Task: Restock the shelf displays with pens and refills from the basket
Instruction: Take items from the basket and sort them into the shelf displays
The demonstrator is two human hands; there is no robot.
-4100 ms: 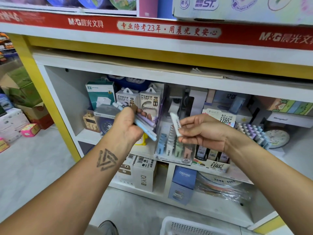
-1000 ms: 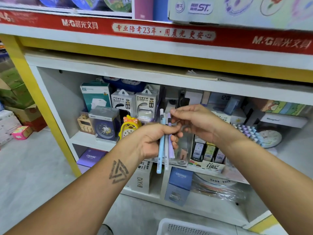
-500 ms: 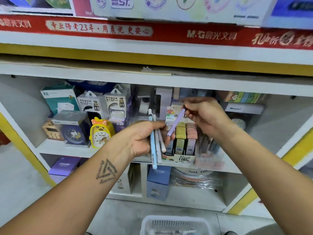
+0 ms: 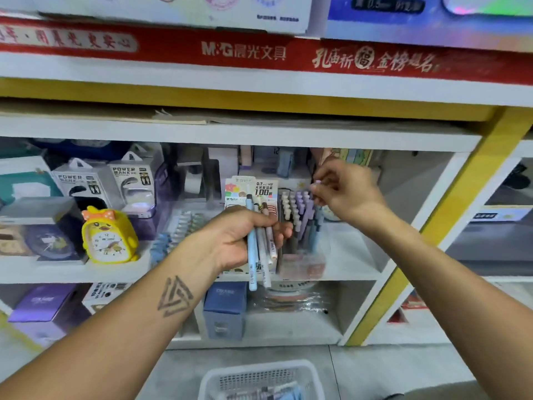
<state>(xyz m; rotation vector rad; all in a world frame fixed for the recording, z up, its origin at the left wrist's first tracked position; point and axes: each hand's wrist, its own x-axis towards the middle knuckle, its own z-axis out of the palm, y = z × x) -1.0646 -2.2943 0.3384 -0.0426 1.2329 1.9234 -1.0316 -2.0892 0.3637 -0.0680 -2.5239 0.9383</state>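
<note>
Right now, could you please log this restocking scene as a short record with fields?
left hand: grips a bundle of pens, held roughly upright
right hand: pinches a lilac pen over the pen display
pen display: clear stand on the middle shelf, holding white, lilac and blue pens
basket: white, on the floor below, still holding stock
left of display: yellow duck clock, power bank boxes

White shelving [image 4: 239,134], yellow posts [image 4: 450,226], red banner [image 4: 173,47], grey floor [image 4: 389,368].
</note>
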